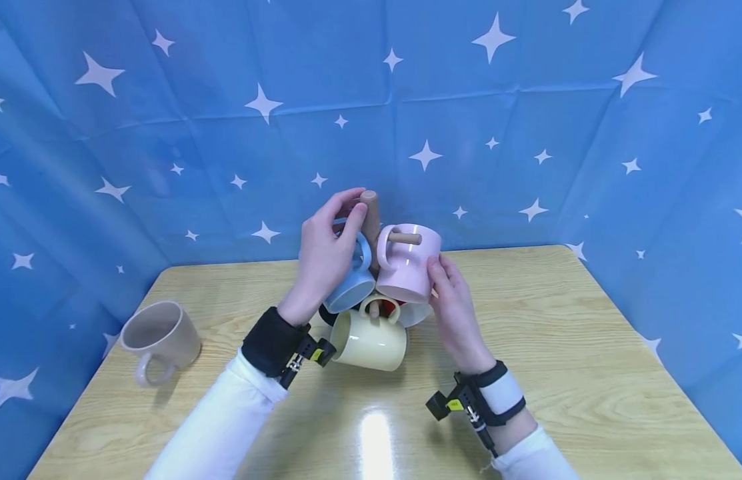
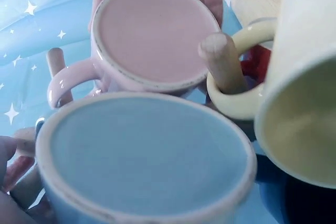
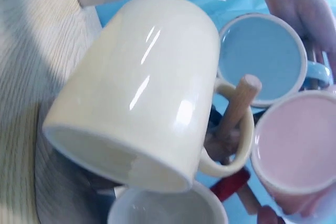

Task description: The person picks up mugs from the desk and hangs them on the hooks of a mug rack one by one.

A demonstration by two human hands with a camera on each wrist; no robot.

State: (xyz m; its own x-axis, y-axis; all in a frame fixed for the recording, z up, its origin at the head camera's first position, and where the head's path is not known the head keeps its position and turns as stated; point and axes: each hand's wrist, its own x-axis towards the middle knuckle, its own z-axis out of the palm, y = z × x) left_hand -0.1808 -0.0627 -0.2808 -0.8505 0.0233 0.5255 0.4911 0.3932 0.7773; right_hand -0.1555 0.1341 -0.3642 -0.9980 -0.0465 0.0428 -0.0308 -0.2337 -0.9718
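A wooden mug tree (image 1: 371, 212) stands near the table's back edge, with mugs on its pegs. At its top, my left hand (image 1: 325, 257) grips the post between thumb and fingers. My right hand (image 1: 457, 317) holds the pink mug (image 1: 409, 270) by its right side, the mug's handle around an upper peg (image 1: 407, 238). A light blue mug (image 2: 147, 156) hangs beside it, below my left hand. Lower down, a cream mug (image 3: 142, 87) lies sideways with its handle over a peg (image 3: 239, 103). Behind it are a white mug (image 3: 168, 205) and a dark mug (image 2: 307, 203), both partly hidden.
A beige mug (image 1: 161, 337) stands upright on the left of the wooden table (image 1: 557, 347), handle toward me. Behind the table hangs a blue cloth (image 1: 323, 67) with white stars. Something red (image 3: 231, 183) shows among the pegs, mostly covered.
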